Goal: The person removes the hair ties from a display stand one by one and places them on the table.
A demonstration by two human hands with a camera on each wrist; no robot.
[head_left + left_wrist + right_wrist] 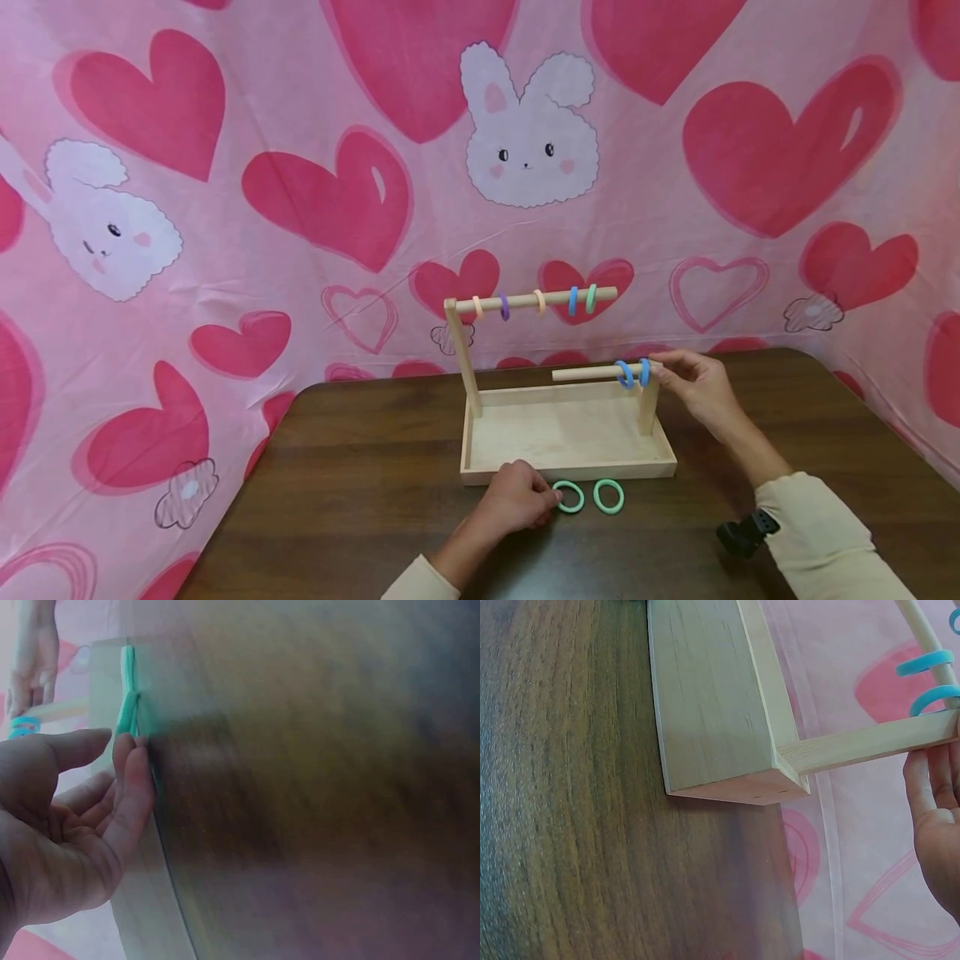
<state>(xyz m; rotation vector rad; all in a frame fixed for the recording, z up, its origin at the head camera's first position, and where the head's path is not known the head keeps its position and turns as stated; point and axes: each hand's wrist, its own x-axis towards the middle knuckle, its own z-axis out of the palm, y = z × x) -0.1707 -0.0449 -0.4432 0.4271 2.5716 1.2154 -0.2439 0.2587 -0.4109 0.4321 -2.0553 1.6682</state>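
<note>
here's a green ring [581,497] flat on the table [360,467], left grip [517,497] loose, just touching its edge; a second green ring [622,497] lies beside it. the tray [637,469] wall stands between them and the low rod [588,374], which carries two blue rings [645,372]. right grip [697,389] pinches the post [648,412] top. beyond: five rings [505,308] on the high rod [558,297], then pink cloth [438,208].

the head view looks forward and down over the fingers [546,501]; wrist views sit close beside them, sharing blue rings [926,663].
</note>
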